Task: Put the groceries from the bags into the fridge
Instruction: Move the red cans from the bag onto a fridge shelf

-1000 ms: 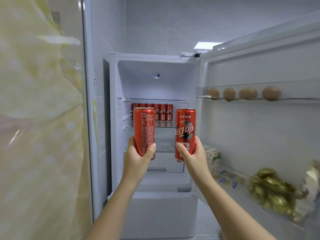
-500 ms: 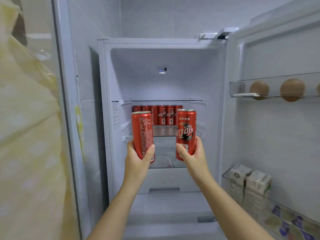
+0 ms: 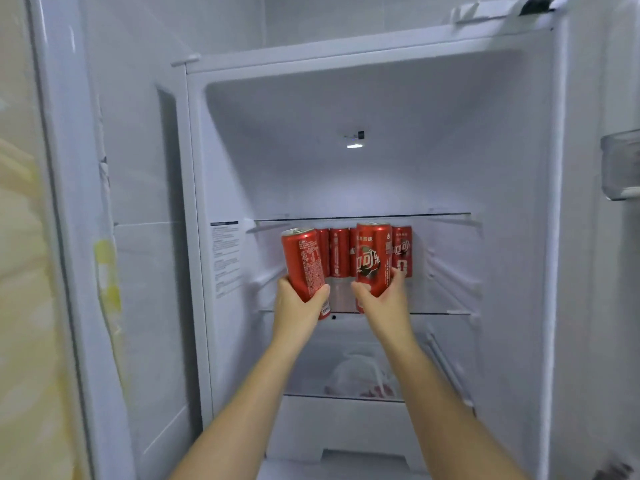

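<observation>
We have a red can in each hand and both are raised in front of the open fridge [image 3: 512, 168]. Our left hand [image 3: 299, 306] is wrapped around the lower half of the left can [image 3: 304, 263], which leans a little toward eleven o'clock; our right hand [image 3: 381, 301] grips the right can [image 3: 373, 261], which stands close to upright. Both cans sit level with the middle shelf [image 3: 446, 311] but we judge they are not set down yet, since the fingers are closed round them and their bases are covered by our hands.

As for progress, a row of cans [image 3: 339, 252] already stands at the back of that shelf, directly behind the two we hold, so part of the drinks are stowed. The two in hand come next, probably in front of that row. The top compartment, toward twelve o'clock, looks bare.

Much is out of sight. No grocery bags appear, so we cannot say how much is left to unload. The row is partly blocked by our cans, so its count is uncertain. Below the shelf, at six o'clock, a clear drawer [image 3: 346, 375] holds something pale with reddish patches that we cannot identify through the frosted front. At three o'clock the door rack [image 3: 620, 164] is cut off by the frame edge, and its contents cannot be seen.
</observation>
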A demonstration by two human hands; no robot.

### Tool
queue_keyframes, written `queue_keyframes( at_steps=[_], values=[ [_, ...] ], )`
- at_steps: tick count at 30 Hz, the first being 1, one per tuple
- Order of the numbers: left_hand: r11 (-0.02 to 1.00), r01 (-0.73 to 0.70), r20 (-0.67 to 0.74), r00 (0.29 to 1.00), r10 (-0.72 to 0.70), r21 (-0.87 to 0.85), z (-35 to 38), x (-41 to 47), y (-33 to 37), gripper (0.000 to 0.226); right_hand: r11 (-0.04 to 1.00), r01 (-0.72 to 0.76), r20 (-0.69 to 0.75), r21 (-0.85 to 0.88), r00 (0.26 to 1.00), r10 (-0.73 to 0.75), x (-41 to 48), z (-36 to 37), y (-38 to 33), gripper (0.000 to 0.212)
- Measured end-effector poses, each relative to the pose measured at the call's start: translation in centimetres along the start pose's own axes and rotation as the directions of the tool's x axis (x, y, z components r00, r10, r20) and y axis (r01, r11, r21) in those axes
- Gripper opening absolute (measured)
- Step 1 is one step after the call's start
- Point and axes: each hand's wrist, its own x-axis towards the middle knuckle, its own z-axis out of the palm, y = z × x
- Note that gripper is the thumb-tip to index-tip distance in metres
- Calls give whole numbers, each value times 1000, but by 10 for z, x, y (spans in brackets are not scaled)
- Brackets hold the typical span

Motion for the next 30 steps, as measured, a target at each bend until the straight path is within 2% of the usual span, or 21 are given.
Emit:
queue_keyframes(
  at_steps=[5, 8, 12, 15, 19, 25, 30],
  values=[
    [985, -53, 58, 997, 44, 167, 29, 53, -12, 54, 981, -68, -74, -179, 996, 56, 48, 11, 29, 49],
    [970, -63, 109, 993, 39, 235, 49, 76, -18, 60, 970, -93, -108, -226, 992, 70, 69, 16, 40, 55],
    [974, -80, 194, 980, 38, 211, 74, 96, -31, 62, 949, -65, -129, -310, 991, 26, 101, 16, 69, 63],
    [974, -91, 247, 968, 37, 209, 93, 109, -41, 62, 914, -117, -140, -389, 988, 67, 108, 7, 63, 67],
    [982, -80, 331, 943, 19, 170, 115, 122, -46, 64, 868, -232, -147, -438, 972, 185, 125, -9, 69, 61],
    [973, -81, 447, 894, -25, 217, 153, 141, -42, 68, 825, -293, -191, -483, 955, 227, 155, -29, 81, 53],
    [902, -158, 541, 836, -94, 401, 182, 166, -35, 72, 728, -304, -200, -615, 953, 229, 178, -35, 87, 41]
  ],
)
